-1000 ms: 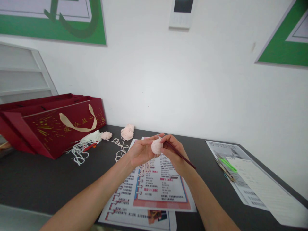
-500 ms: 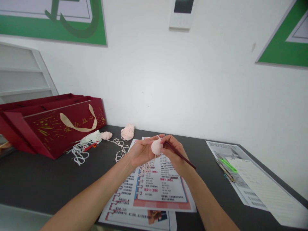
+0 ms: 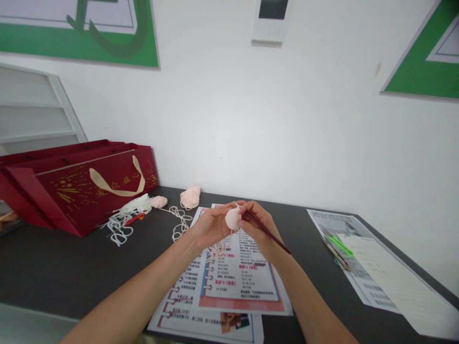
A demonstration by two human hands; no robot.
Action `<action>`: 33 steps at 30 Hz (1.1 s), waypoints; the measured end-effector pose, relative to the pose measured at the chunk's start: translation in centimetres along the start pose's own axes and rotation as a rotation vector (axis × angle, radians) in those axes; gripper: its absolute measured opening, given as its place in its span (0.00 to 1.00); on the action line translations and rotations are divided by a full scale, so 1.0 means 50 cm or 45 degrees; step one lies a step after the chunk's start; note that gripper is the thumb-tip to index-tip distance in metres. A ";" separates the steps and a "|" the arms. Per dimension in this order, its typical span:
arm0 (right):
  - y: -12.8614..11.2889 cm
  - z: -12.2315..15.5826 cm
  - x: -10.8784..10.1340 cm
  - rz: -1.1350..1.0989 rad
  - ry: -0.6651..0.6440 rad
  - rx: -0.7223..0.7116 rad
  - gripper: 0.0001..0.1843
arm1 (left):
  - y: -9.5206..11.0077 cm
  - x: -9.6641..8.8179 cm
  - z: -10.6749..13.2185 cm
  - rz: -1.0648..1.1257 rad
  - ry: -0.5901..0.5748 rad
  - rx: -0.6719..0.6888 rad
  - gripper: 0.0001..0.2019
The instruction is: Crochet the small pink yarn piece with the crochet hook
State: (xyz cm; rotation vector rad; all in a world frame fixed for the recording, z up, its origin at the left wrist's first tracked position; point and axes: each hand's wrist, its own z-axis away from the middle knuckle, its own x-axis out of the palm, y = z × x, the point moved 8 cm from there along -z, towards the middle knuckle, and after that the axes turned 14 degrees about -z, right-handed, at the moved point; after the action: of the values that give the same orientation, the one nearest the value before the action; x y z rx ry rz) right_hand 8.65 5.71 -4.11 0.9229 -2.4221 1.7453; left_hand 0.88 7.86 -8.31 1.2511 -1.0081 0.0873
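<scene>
My left hand [image 3: 211, 224] pinches a small pale pink crocheted piece [image 3: 233, 219], rounded like a ball or cup. In my right hand [image 3: 257, 227] is a crochet hook [image 3: 268, 232] with a dark red handle, its tip end at the upper edge of the crocheted piece. My right fingertips also touch that piece. Loose pink yarn [image 3: 219, 248] hangs below my left hand over the printed sheets. A strand of yarn [image 3: 178, 222] lies on the table to the left, near a pink yarn ball [image 3: 190, 197]. The exact stitch at the hook's tip is too small to make out.
Printed pattern sheets [image 3: 247, 306] lie beneath my hands on the black table [image 3: 118, 272]. Red paper bags [image 3: 96, 186] stand at the left, with white yarn [image 3: 120, 224] before them. Papers [image 3: 390, 277] and a green cutter [image 3: 340, 245] lie at the right. A wall rises behind.
The crochet hook's handle end has dipped and shifted very slightly left. Both hands stay in nearly the same place around the crocheted piece.
</scene>
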 end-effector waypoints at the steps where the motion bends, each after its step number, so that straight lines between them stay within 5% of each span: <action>1: -0.001 0.000 0.000 0.005 0.004 0.000 0.09 | 0.000 -0.001 0.000 -0.007 0.009 0.007 0.07; 14: -0.004 0.001 -0.012 0.135 0.046 -0.037 0.07 | -0.005 -0.007 -0.004 -0.094 0.063 0.045 0.07; 23: -0.014 -0.001 -0.038 0.250 0.232 -0.070 0.07 | 0.022 0.015 0.005 -0.504 0.109 0.296 0.15; 33: -0.017 -0.004 -0.042 0.310 0.245 -0.105 0.10 | 0.017 0.005 0.001 -0.505 0.089 0.276 0.19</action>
State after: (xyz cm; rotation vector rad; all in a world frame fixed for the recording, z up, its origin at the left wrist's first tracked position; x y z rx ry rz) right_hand 10.70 6.63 -4.02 0.4436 -2.5423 1.6955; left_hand 0.54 8.04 -7.54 1.6144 -0.6877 -0.0691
